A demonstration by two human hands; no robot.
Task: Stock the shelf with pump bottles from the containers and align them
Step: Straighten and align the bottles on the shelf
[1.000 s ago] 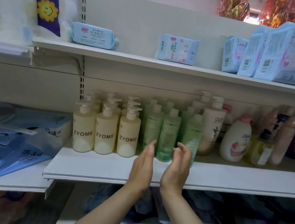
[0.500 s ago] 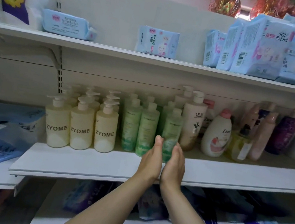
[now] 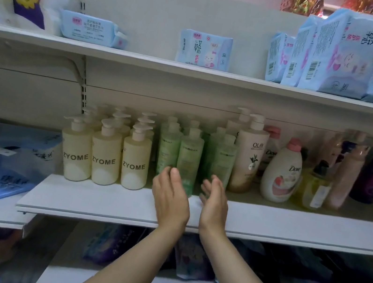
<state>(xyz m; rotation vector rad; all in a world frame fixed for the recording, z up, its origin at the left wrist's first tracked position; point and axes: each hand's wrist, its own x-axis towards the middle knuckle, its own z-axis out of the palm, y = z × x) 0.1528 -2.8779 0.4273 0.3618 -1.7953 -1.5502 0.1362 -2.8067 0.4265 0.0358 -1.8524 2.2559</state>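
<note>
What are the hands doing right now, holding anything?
Left hand: open, fingers straight beside the green bottle, gripping nothing.
Right hand: open, palm facing the same bottle, holding nothing.

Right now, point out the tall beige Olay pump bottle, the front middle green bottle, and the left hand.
Tall beige Olay pump bottle (image 3: 249, 159): head view, label.
Front middle green bottle (image 3: 190, 152): head view, body.
Left hand (image 3: 171, 199): head view, back.
</note>
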